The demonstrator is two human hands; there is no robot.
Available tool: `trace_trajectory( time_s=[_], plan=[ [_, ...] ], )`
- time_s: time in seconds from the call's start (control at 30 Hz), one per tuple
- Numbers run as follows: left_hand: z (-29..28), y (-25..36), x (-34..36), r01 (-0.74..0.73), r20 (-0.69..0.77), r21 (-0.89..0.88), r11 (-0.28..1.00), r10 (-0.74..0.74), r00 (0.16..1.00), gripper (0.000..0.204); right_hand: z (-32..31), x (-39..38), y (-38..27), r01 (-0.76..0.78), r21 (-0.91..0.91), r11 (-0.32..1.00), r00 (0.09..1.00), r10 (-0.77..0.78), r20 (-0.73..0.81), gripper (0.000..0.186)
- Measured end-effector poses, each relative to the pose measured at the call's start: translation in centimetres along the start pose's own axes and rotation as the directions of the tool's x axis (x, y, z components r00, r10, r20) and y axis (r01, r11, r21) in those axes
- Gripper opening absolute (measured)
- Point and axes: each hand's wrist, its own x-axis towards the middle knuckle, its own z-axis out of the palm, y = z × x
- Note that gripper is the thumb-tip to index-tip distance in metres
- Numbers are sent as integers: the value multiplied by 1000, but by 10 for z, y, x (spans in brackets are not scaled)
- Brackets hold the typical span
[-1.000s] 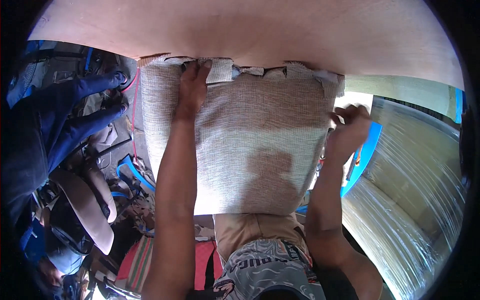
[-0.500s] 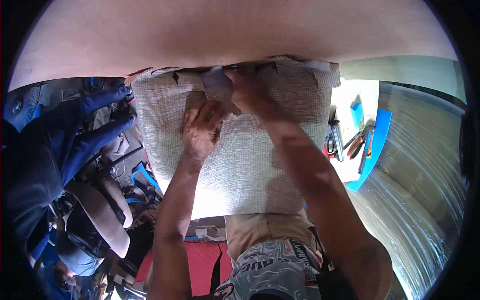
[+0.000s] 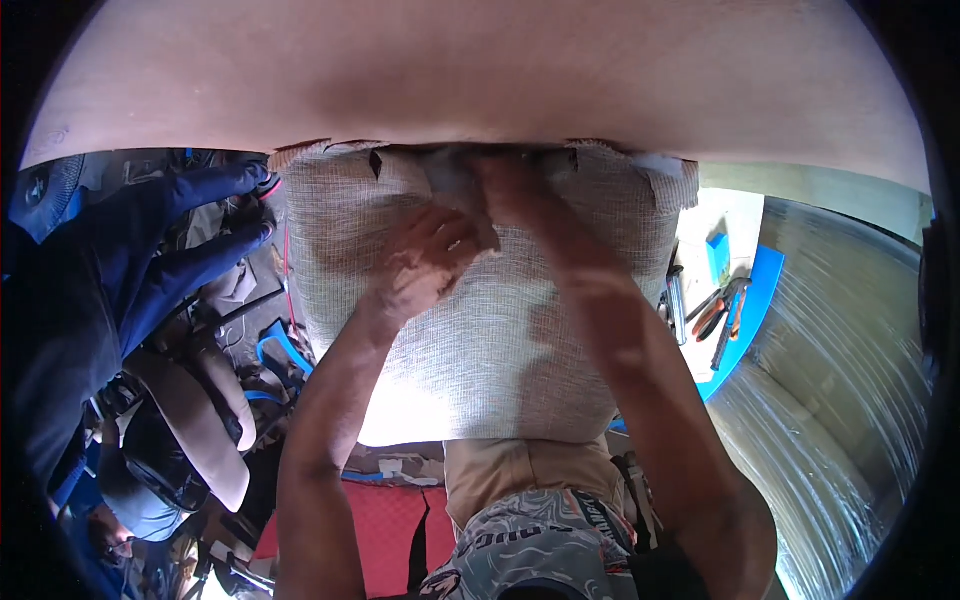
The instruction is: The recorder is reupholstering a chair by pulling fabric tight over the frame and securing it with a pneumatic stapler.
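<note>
A padded cushion (image 3: 500, 330) covered in beige-grey woven fabric stands before me, its far edge against a large pale panel (image 3: 480, 70). My left hand (image 3: 425, 260) lies on its upper part, fingers curled and closed on a loose fabric flap (image 3: 487, 235) with a frayed edge. Beyond that flap a greyish piece (image 3: 452, 178) shows in the shadow. My right hand (image 3: 508, 188) reaches to the cushion's far edge beneath the panel; its fingers are blurred and partly hidden there. Cut fabric tabs (image 3: 672, 180) stick out along the same edge.
Pliers (image 3: 715, 315) with orange grips and other tools lie on a white board (image 3: 740, 215) over a blue sheet (image 3: 765, 285) at the right. Farther right stands a plastic-wrapped piece (image 3: 850, 350). At the left are a person in dark blue (image 3: 70, 310) and another in a cap (image 3: 140, 505).
My left hand has moved slightly right with the fabric flap. My right hand has shifted a little right and sits deeper in shadow under the panel. The cushion appears slightly farther right.
</note>
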Motion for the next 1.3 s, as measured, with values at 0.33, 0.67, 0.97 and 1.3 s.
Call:
trace_trajectory(
  time_s=[0.33,0.67,0.97,1.3],
  plan=[
    [-27,-33,13,113,63,263,958,-134,989,42,-5,-30,-92,-23,-757,653,934,284,217,29],
    [-10,-64,40,618,345,-51,784,-567,748,29,16,-121,-111,-135,-440,888,990,100,-102,37],
    [14,-65,39,524,-58,-90,847,-530,846,18,50,-81,-101,-16,-703,711,992,-76,-100,71],
    [28,-68,34,213,-176,257,943,-171,970,34,66,-65,-87,-78,-768,635,994,-9,-109,77]
  ],
)
